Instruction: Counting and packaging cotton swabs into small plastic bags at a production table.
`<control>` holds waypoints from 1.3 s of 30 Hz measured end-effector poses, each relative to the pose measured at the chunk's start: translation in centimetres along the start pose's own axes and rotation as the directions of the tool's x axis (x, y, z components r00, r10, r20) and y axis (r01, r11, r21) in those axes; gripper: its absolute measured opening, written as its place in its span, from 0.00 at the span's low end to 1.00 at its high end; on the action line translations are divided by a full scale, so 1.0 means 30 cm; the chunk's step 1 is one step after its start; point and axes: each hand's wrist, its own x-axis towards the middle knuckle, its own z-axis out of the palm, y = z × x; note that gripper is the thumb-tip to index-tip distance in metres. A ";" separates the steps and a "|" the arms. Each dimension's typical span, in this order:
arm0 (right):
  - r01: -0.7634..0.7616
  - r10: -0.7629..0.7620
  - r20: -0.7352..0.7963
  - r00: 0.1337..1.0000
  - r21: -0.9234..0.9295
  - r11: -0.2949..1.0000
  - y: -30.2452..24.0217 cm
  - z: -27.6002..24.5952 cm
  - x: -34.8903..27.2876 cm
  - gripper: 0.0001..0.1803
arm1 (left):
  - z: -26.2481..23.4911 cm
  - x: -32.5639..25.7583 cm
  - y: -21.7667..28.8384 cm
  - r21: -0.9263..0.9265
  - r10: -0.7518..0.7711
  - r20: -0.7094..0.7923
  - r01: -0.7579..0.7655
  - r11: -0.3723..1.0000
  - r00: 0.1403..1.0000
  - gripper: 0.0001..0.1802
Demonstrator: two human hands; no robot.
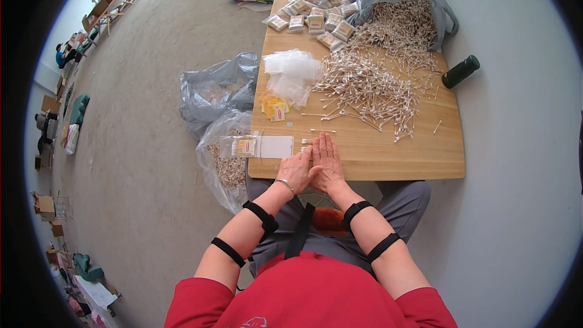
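My right hand (328, 161) lies flat on the table near its front edge, fingers stretched out and close together. Beside it, touching, is my left hand (296, 171), its fingers reaching toward the right hand and its thumb apart. A few cotton swabs (307, 141) stick out to the left of my right fingers; how many lie under the hands is hidden. One single swab (323, 131) rests just beyond the fingertips. Left of my hands sit a white card (277, 147) and a clear bag with swabs and a yellow label (244, 146).
A big heap of loose swabs (370, 88) spreads from a grey plastic sack (446, 15). Clear bags (294, 76), yellow cards (274, 108) and filled packets (316, 21) lie on the wooden table (388, 161). A dark bottle (460, 71) stands at right. Sacks (221, 91) sit left, on the floor.
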 end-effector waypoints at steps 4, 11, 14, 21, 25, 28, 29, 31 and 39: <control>-0.004 0.004 0.007 1.000 0.003 1.000 -0.002 -0.003 0.001 0.47 | -0.011 0.002 0.009 -0.023 -0.024 0.012 0.024 0.999 1.000 0.39; -0.016 0.015 -0.057 0.998 -0.026 1.000 0.001 0.023 0.002 0.47 | -0.012 0.033 0.004 -0.076 -0.027 -0.023 0.025 0.997 0.999 0.33; -0.012 0.009 -0.072 0.997 -0.045 0.999 0.001 0.024 0.003 0.48 | 0.004 0.033 -0.015 -0.078 0.011 -0.015 -0.012 0.997 1.000 0.32; -0.001 0.000 -0.026 1.000 -0.034 0.999 -0.001 -0.006 0.000 0.54 | -0.002 0.045 -0.006 -0.105 -0.017 -0.038 0.013 0.994 0.999 0.34; 0.007 -0.009 -0.034 0.999 -0.048 0.999 -0.002 -0.009 0.000 0.54 | -0.012 0.056 0.000 -0.062 -0.106 0.046 0.109 0.992 0.993 0.32; 0.025 -0.026 -0.030 0.999 -0.021 0.999 0.000 -0.007 -0.002 0.54 | 0.008 0.056 -0.022 -0.094 -0.090 -0.010 0.089 0.992 0.996 0.31; 0.021 -0.022 -0.029 0.999 -0.021 1.000 0.001 -0.010 -0.007 0.54 | 0.009 0.056 -0.020 -0.125 -0.084 -0.026 0.080 0.989 0.996 0.31; 0.031 -0.031 -0.006 1.000 0.024 0.999 0.005 -0.017 -0.018 0.52 | 0.009 0.056 -0.018 -0.145 -0.084 -0.033 0.079 0.986 0.996 0.29; 0.011 -0.011 -0.004 1.000 0.072 0.997 -0.014 -0.043 -0.022 0.54 | 0.101 0.094 -0.089 -0.563 -0.139 -0.466 -0.172 0.808 0.874 0.21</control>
